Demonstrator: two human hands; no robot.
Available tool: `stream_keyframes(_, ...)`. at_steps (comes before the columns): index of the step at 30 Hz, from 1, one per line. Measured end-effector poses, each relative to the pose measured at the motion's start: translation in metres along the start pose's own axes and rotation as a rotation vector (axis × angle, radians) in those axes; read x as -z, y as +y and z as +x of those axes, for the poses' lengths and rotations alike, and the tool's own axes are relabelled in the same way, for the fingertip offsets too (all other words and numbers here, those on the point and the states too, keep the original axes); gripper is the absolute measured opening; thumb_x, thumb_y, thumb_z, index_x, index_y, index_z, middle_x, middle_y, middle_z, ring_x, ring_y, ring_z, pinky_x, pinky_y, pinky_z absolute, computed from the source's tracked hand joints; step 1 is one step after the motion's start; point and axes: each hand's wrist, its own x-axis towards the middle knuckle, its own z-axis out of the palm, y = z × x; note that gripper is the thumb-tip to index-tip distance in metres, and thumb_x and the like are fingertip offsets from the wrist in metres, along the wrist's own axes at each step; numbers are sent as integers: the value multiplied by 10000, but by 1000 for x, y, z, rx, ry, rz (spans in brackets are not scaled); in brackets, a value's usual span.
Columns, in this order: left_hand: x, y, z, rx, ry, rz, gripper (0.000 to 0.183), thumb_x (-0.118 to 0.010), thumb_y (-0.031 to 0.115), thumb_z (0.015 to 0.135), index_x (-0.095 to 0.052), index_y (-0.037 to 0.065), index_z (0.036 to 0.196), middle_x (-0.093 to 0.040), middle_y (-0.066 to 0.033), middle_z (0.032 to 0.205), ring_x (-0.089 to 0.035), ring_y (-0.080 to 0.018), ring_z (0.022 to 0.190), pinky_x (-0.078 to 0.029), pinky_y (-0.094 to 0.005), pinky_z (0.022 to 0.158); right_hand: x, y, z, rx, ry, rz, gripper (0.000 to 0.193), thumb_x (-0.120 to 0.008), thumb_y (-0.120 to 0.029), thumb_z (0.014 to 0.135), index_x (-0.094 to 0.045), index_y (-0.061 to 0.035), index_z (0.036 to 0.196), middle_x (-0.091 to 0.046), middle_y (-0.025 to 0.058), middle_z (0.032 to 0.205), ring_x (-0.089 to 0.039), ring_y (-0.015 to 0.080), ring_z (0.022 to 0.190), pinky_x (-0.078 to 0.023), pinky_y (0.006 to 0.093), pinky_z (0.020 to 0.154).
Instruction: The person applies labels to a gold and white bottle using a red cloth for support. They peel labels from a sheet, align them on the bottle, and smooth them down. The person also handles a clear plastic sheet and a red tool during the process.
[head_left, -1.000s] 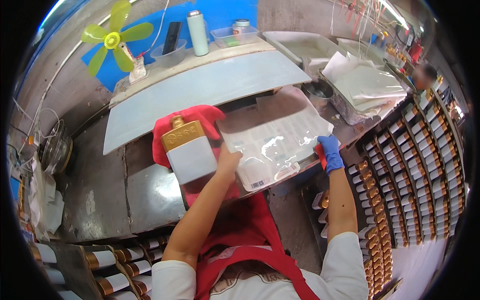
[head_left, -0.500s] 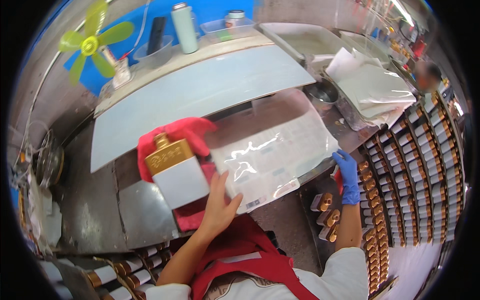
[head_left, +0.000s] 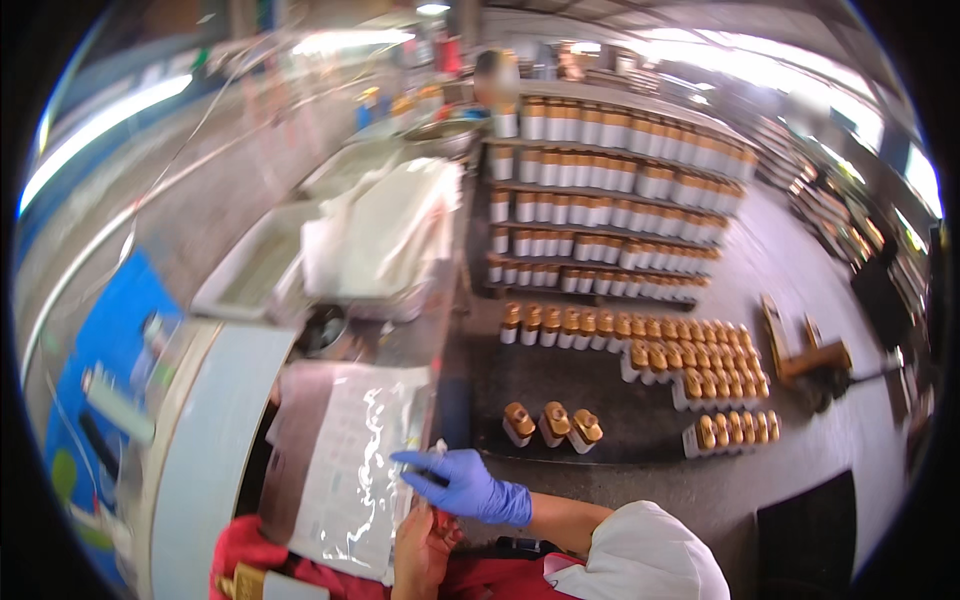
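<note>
My right hand (head_left: 468, 487), in a blue glove, reaches left with its fingers stretched out and apart. Its fingertips are at the right edge of a shiny clear plastic sheet (head_left: 345, 440) on the workbench. My bare left hand (head_left: 414, 548) is upright just below it, close to the sheet's lower right corner; its fingers are partly hidden. Something red shows between the two hands, its kind unclear. At the lower left, a gold-and-white bottle (head_left: 248, 583) lies on a red cloth (head_left: 240, 548), partly cut off by the frame.
Several gold-capped bottles (head_left: 555, 425) stand on a dark low platform (head_left: 490, 395) to the right. Beyond them rises a rack (head_left: 600, 188) filled with similar bottles. White sheets (head_left: 375, 240) cover a tub beyond the bench, beside a metal pot (head_left: 325, 330). A pallet jack (head_left: 815, 365) stands farther right.
The view has swung right, bringing the rack and platform into the middle. My two hands, apart before, are now close together at the sheet's edge.
</note>
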Motion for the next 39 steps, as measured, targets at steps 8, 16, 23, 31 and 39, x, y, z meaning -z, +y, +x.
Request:
stream_keyframes(8, -47, -3, 8, -93, 150, 103, 195, -600, 118, 847, -560, 40, 1022, -580, -37, 836, -546, -147, 730, -447, -279, 663, 48, 6, -30, 153, 151, -207, 305, -684, -191, 817, -630, -152, 1114, -636, 78, 699, -614, 192, 540, -507, 284, 545)
stream_keyframes(16, -47, 2, 8, -292, 38, 361, 82, -592, 76, 868, -587, 9, 915, -530, -16, 771, -483, -88, 655, -411, -225, 566, 71, 21, -17, -251, -451, 348, 310, -675, -236, 838, -648, -58, 1091, -632, 6, 752, -512, 44, 621, -438, 205, 565)
stream_keyframes(23, -13, -2, 7, -809, -86, 1128, 213, -540, 160, 892, -611, -40, 915, -593, -99, 776, -548, -193, 673, -451, -337, 597, 65, 30, -41, -545, -519, 512, 256, -673, -247, 838, -680, -32, 978, -624, -17, 769, -511, 36, 672, -423, 189, 605)
stream_keyframes(31, -9, -10, -1, -79, 34, -332, 268, -473, 10, 869, -504, 13, 1135, -588, -70, 809, -458, -68, 496, -331, -168, 400, 50, 27, -44, -450, -493, 405, 269, -592, -272, 893, -635, -14, 960, -624, 14, 821, -521, 80, 731, -442, 249, 659)
stream_keyframes(39, -44, -3, -30, -396, -107, 542, 495, -441, 89, 936, -251, 13, 1386, -539, -189, 1202, -477, -80, 509, -372, -173, 434, 37, 21, -64, -238, -322, 112, 231, -601, -242, 860, -618, -32, 953, -633, 150, 850, -595, 269, 753, -470, 341, 724)
